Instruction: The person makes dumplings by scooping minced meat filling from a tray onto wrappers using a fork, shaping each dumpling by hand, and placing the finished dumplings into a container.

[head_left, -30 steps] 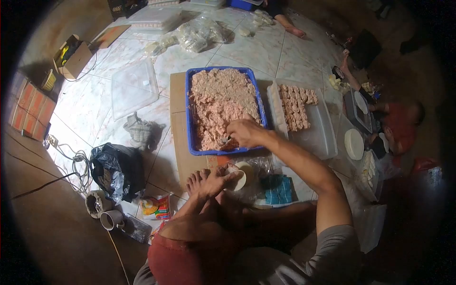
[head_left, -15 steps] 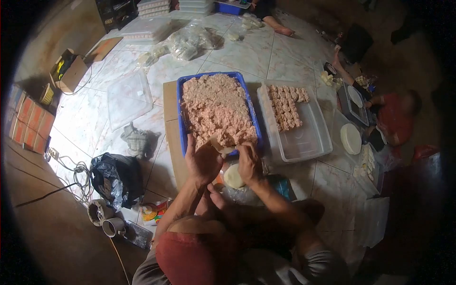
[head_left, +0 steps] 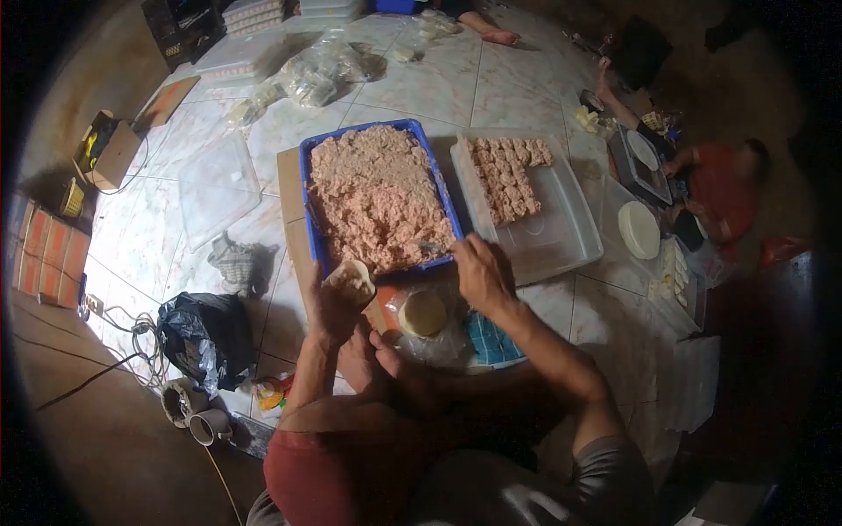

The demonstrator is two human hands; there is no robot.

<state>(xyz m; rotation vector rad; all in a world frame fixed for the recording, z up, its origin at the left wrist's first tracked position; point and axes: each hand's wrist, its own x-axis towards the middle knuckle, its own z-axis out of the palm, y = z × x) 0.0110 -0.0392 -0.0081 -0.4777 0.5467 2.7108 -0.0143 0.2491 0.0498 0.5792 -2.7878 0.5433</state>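
A round dumpling wrapper lies cupped in my left hand, with a little pale filling visible on it. My right hand is closed around a small metal spoon or spatula, whose end touches the minced filling. That pink filling heaps up in a blue tub in front of me. Below the tub, a stack of round wrappers rests on clear plastic. To the tub's right, a clear plastic container holds rows of filled dumplings on its left and far side.
Cardboard lies under the tub. A black plastic bag, a mug and cables are at left. A co-worker in a red top sits at right beside more wrappers. Stacked trays stand at the back.
My right hand has moved away from the left, to the tub's near right corner with the tool in the filling. My left hand now shows the wrapper cupped open. The view has shifted slightly.
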